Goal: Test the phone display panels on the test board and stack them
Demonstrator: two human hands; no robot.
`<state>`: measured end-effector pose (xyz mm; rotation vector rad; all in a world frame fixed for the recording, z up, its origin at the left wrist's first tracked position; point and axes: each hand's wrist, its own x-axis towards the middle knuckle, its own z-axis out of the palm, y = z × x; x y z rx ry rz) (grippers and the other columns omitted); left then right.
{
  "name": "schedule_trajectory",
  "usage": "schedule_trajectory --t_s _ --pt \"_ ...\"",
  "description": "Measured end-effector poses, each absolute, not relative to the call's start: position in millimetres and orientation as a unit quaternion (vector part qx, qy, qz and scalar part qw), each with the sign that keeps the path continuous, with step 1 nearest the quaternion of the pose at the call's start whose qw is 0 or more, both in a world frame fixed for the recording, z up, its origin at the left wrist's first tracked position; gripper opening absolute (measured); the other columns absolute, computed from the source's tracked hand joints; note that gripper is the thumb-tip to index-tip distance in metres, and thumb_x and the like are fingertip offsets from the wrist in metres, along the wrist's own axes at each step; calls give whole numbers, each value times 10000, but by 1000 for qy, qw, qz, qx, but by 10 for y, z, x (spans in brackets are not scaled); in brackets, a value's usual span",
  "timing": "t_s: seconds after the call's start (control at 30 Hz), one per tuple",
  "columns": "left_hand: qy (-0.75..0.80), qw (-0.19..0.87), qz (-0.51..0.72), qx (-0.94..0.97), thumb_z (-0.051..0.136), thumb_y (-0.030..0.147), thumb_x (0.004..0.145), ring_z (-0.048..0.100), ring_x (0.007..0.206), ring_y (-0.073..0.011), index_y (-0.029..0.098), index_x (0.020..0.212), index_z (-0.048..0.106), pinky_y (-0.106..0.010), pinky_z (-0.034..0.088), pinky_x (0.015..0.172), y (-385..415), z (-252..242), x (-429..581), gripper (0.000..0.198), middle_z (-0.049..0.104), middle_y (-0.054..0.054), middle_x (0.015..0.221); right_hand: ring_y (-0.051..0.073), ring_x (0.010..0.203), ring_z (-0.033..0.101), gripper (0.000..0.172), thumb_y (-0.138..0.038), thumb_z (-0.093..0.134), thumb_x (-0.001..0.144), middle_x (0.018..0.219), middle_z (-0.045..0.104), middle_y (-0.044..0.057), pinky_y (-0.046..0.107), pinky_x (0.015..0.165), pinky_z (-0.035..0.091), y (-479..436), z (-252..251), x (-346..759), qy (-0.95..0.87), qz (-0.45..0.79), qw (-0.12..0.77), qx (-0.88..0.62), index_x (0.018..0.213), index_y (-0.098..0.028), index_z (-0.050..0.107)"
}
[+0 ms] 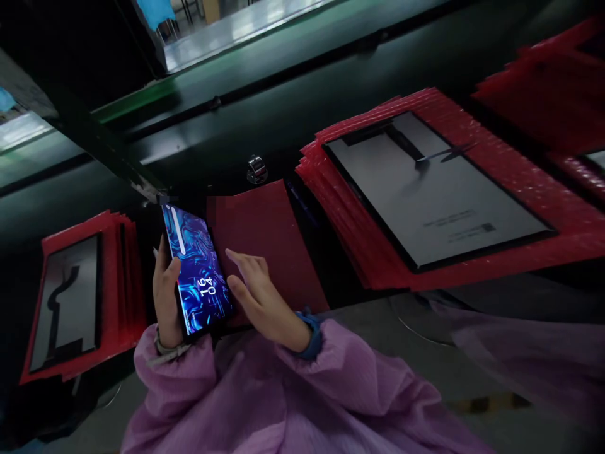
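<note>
A tablet with a lit blue and purple swirled screen, showing 16 04, is tilted up in front of me. My left hand grips its left edge, with the thumb over the front rim. On its right side my right hand hovers close to the screen edge, fingers apart and holding nothing. A flat dark red mat lies beneath and to the right of the tablet. Whether the tablet's lower edge rests on anything is hidden.
Display panels lie on red bubble-wrap sheets at right; another panel tops a red stack at left. A small shiny metal object stands behind the mat. A slanting metal post rises at back left.
</note>
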<state>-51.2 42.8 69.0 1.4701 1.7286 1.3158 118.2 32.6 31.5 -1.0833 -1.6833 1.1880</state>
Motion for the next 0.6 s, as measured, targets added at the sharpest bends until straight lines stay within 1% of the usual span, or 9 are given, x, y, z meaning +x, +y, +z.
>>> schedule_trajectory --t_s 0.1,0.2,0.27,0.33,0.37,0.4,0.47,0.53,0.6 --pt "662 252 495 504 559 451 958 482 1456 -295 321 1283 677 -455 474 1167 409 656 -586 369 620 -24 1456 295 1306 467 679 -573 332 1054 1473 544 180 548 1156 407 279 253 1111 -708 477 353 -384 1551 -116 401" --pt "660 270 506 486 550 456 946 470 1464 -302 318 1283 671 -501 441 1194 355 565 -667 384 588 -19 1494 257 1419 414 730 -628 364 1032 1550 493 133 488 1213 369 194 345 1154 -745 481 404 -223 1609 -184 300" --pt "656 279 537 451 624 428 885 435 1488 -310 304 1194 709 -506 372 1241 317 527 -703 344 573 -2 1512 231 1463 387 699 -606 351 1045 1568 481 107 464 1245 324 163 401 1216 -742 478 442 -160 1624 -224 263" --pt "646 284 570 420 714 354 782 406 1504 -323 294 1052 748 -495 318 1270 293 549 -696 279 594 25 1489 231 1428 424 630 -552 347 1064 1538 507 108 464 1228 341 161 399 1266 -721 487 443 -217 1606 -232 312" --pt "642 293 582 405 717 325 756 425 1490 -332 289 1032 754 -502 331 1261 291 585 -672 281 621 23 1460 239 1393 452 599 -530 352 1069 1507 529 116 467 1205 367 167 377 1280 -708 493 425 -274 1583 -224 364" --pt "637 315 592 381 696 309 748 473 1454 -346 283 1064 755 -518 377 1228 299 635 -636 322 657 9 1415 247 1356 474 573 -513 354 1072 1464 554 125 468 1178 395 175 345 1287 -695 498 400 -331 1555 -213 417" --pt "627 382 606 307 631 286 759 587 1340 -353 256 1229 714 -516 497 1116 335 747 -551 478 721 -30 1313 266 1299 502 560 -505 353 1072 1393 584 143 479 1137 432 193 272 1281 -683 494 344 -413 1518 -191 481" --pt "613 422 625 235 619 243 740 640 1267 -321 213 1319 672 -416 550 1039 381 831 -489 583 752 -44 1247 288 1269 507 581 -512 353 1067 1373 592 154 502 1118 447 207 216 1264 -690 480 307 -447 1526 -178 478" --pt "597 439 643 193 626 204 728 660 1230 -279 199 1317 678 -327 557 994 409 856 -483 592 764 -33 1219 298 1221 519 620 -527 357 1061 1360 609 152 515 1093 466 218 185 1248 -694 471 294 -457 1561 -169 429"
